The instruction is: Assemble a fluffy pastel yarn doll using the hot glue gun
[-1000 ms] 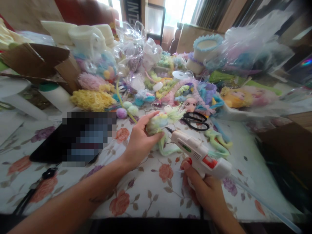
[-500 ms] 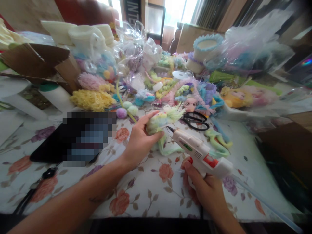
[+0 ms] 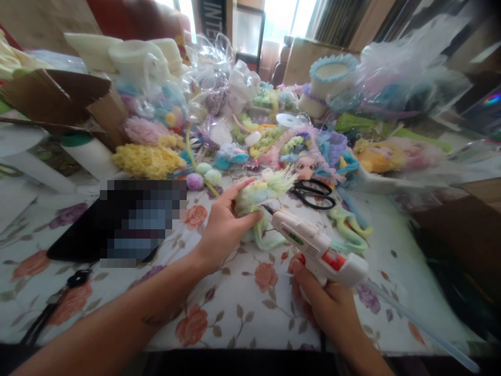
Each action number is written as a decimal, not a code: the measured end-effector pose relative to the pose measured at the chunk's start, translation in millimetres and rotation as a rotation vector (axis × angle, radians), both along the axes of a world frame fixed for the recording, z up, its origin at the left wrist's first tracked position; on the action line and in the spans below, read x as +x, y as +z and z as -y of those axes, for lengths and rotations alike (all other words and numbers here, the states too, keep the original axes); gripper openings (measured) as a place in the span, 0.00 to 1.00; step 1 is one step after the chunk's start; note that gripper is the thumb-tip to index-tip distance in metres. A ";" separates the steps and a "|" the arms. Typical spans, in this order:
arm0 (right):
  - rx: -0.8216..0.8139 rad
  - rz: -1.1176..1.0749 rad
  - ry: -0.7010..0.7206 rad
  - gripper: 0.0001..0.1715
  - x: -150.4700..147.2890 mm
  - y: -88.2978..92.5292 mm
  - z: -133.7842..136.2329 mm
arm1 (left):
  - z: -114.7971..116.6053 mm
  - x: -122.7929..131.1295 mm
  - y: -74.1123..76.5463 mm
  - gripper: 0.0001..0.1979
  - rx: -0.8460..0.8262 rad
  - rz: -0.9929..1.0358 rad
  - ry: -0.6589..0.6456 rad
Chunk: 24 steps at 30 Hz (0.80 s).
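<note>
My left hand is wrapped round a fluffy pastel yarn piece, green, yellow and pink, held just above the floral tablecloth. My right hand grips a white hot glue gun with a red trigger. The gun's dark nozzle points left and touches the yarn piece near my left thumb. A clear glue stick sticks out from the gun's back toward the lower right.
Black scissors lie just behind the glue gun. A doll head sits among piles of pastel yarn, pompoms and plastic bags at the back. A dark tablet lies left, cardboard box behind it. Keys lie near the front left edge.
The glue gun has shifted slightly left, its nozzle now against the yarn piece. My left hand has hardly moved.
</note>
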State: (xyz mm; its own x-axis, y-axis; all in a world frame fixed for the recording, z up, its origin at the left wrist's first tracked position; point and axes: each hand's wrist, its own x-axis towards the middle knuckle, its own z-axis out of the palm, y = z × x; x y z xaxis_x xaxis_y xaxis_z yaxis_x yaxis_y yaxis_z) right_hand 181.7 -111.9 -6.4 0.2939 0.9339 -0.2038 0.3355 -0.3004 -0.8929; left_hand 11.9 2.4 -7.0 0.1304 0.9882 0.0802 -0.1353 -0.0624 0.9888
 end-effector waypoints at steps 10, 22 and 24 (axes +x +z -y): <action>-0.157 0.018 -0.011 0.26 0.9 -1.5 3.6 | 0.8 -0.8 0.8 0.32 0.006 -0.028 0.001; -0.073 0.000 0.005 0.26 0.0 0.4 1.7 | 0.3 -0.5 -0.2 0.32 0.005 0.022 -0.004; -0.033 -0.008 0.009 0.26 0.2 1.0 0.5 | 0.0 -0.4 -1.3 0.32 0.012 0.028 -0.007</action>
